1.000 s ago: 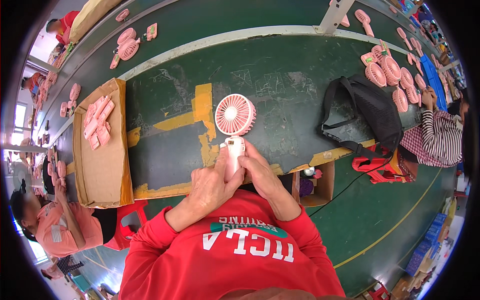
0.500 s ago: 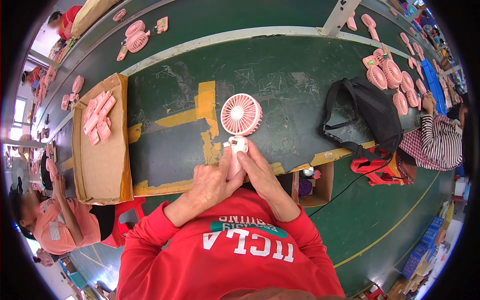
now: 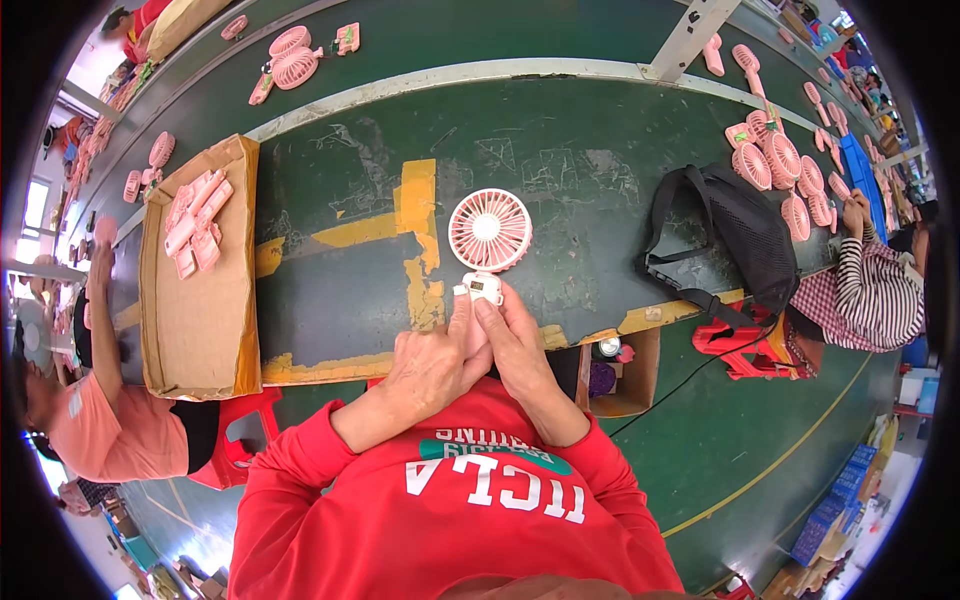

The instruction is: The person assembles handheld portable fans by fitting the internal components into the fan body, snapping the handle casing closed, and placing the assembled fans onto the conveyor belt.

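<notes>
Left hand (image 3: 425, 372) and right hand (image 3: 522, 358) grasp pink fan (image 3: 489, 231) by handle (image 3: 484, 289). Carton (image 3: 205, 340) with pink parts (image 3: 195, 225) at left.

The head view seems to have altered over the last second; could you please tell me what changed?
The handheld fan shifted slightly right, its face turning more toward the camera. The pink fans at top left slid right relative to the cardboard box. The left-side co-worker's arm reached farther forward. Both hands' grip, the boxed pink parts and the black bag stayed.
</notes>
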